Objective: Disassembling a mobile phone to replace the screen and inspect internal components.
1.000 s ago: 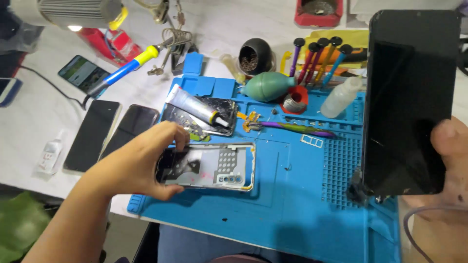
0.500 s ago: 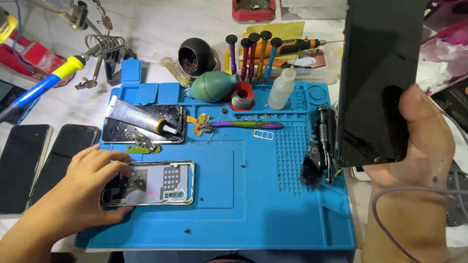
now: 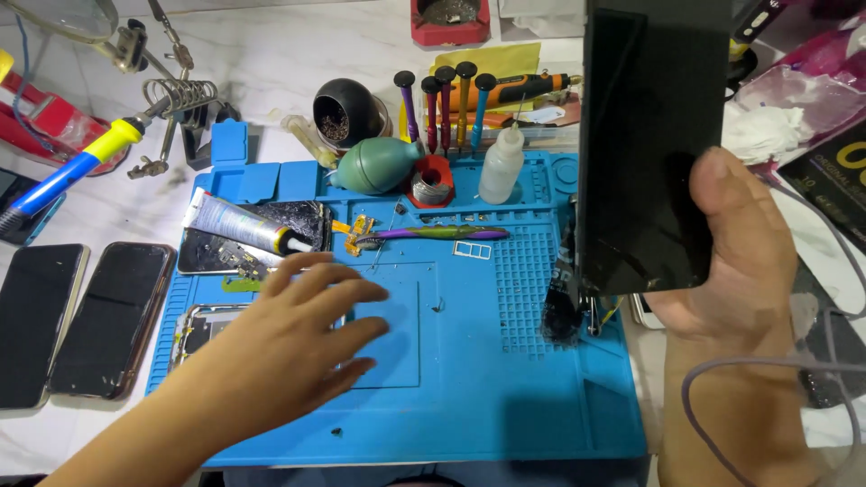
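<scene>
My right hand point(image 3: 744, 289) grips a black phone screen panel point(image 3: 649, 153) by its lower right corner and holds it upright over the right edge of the blue work mat point(image 3: 505, 379). My left hand point(image 3: 289, 347) hovers over the mat's left half with its fingers spread and nothing in it. Under its wrist lies an opened phone body point(image 3: 197, 329), mostly hidden, with only its left end showing. Just beyond the fingertips are a white glue tube point(image 3: 239, 225) resting on a dark cracked panel point(image 3: 302, 221) and a purple tool point(image 3: 433, 234).
Two dark phones point(image 3: 32, 325) point(image 3: 113, 316) lie left of the mat. At the back are a green air blower point(image 3: 374, 167), several screwdrivers point(image 3: 446, 95), a white dropper bottle point(image 3: 501, 167) and a blue-yellow soldering iron point(image 3: 77, 167). A black brush point(image 3: 564, 307) sits under the panel; a grey cable point(image 3: 767, 379) loops at right.
My left hand has come off the opened phone body and moved right, fingers now spread. The right hand keeps holding the screen panel upright. The view has shifted.
</scene>
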